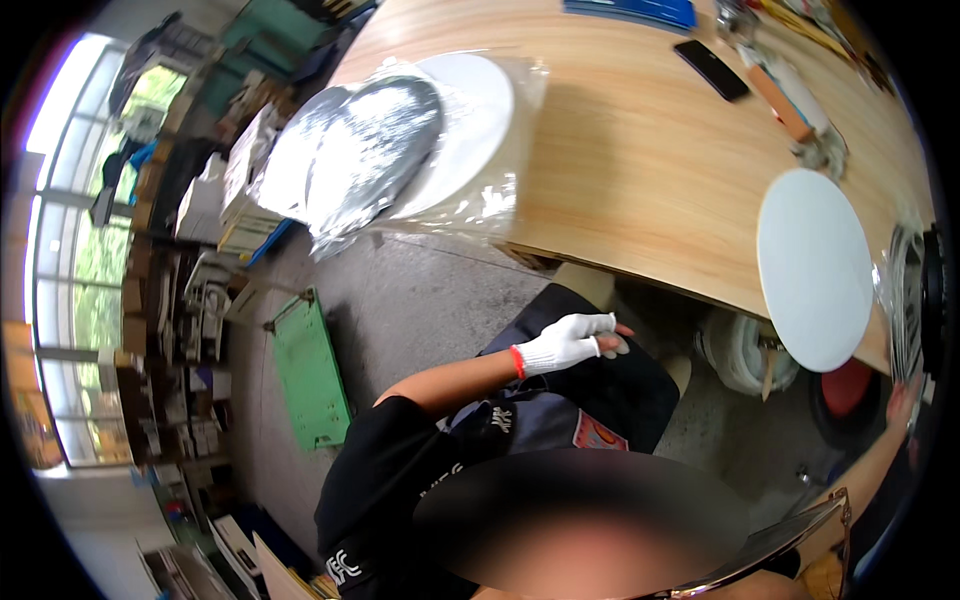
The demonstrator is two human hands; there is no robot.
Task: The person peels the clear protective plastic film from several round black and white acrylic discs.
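Right hand [903, 402], at the dark right rim, fingers partly hidden, grip unclear; wrapped bundle [905, 300] beside it, cut by that rim, contents indistinct; left hand [572, 342], mostly gloved, palm hidden; white disc [485, 115], partly under silver discs [385, 140]; blue box [635, 10], cut by the top edge; bucket [732, 362], partly behind the table [640, 200]; shelf goods [200, 410], too small to identify; dark blur [580, 490], near the lower edge, form unreadable.
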